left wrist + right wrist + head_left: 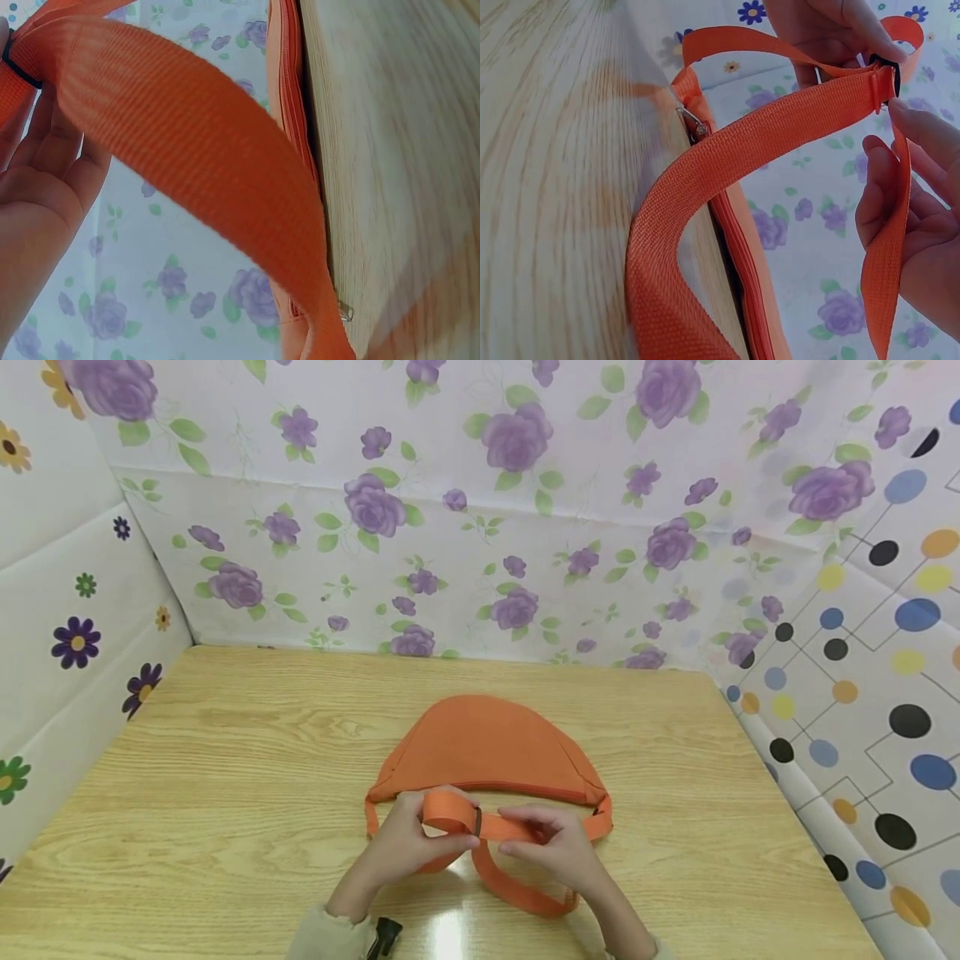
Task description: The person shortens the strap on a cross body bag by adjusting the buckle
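Observation:
An orange waist bag [491, 739] lies on the table with its zipper edge towards me. My left hand [408, 839] pinches the bag's orange strap [450, 808] beside a dark slider buckle [477, 821], where the webbing bends into a loop. To the right of the slider, my right hand [558, 847] holds the strap between thumb and fingers. In the right wrist view the webbing passes through the slider [889, 75], and one length runs down along the fingers of the right hand [922, 210]. A slack loop hangs below both hands.
The wooden table [247, 760] extends around the bag. A black plastic buckle [385, 935] shows beside the left sleeve [330, 935]. Flowered cloth [450, 560] stands behind the table, with patterned cloth along both sides.

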Available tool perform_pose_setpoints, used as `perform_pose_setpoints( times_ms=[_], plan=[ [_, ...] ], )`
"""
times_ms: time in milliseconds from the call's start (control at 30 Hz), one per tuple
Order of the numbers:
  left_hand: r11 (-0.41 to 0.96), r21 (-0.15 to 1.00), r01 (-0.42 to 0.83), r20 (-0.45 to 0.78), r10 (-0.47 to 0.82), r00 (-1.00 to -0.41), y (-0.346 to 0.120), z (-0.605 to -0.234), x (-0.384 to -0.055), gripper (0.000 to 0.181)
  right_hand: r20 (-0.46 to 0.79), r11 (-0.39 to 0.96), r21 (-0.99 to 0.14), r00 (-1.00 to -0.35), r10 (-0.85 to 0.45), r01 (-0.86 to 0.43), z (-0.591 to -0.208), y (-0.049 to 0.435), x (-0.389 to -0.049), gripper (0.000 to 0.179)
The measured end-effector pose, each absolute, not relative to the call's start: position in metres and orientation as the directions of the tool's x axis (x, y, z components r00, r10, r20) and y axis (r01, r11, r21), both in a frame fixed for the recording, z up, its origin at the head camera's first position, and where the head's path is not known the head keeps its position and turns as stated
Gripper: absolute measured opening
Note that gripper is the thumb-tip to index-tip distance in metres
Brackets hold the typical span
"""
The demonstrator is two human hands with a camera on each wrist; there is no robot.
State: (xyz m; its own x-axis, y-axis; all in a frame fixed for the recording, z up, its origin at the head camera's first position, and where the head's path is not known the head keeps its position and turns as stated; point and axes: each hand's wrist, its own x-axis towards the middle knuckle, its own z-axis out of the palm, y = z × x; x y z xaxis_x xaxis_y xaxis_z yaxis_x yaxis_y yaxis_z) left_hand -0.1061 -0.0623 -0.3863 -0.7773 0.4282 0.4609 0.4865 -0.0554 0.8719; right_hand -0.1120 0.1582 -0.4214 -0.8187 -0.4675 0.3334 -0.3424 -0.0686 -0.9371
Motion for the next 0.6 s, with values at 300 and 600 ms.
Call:
perform_pose_setpoints(
  times_ms=[300, 600],
  plan=[
    [-0.071, 0.864, 0.499, 0.480, 0.420, -0.770, -0.060, -0.385, -0.106, 0.029, 0.394, -0.132, -0.916, -0.791, -0.468, -0.378, -0.420, 0.155, -0.112, 0.029],
    [-0.038, 0.866, 0.498, 0.467, 0.414, -0.781, -0.060, -0.386, -0.105, 0.029, 0.447, -0.148, -0.891, -0.767, -0.460, -0.430, -0.419, 0.147, -0.114, 0.029]
  ],
)
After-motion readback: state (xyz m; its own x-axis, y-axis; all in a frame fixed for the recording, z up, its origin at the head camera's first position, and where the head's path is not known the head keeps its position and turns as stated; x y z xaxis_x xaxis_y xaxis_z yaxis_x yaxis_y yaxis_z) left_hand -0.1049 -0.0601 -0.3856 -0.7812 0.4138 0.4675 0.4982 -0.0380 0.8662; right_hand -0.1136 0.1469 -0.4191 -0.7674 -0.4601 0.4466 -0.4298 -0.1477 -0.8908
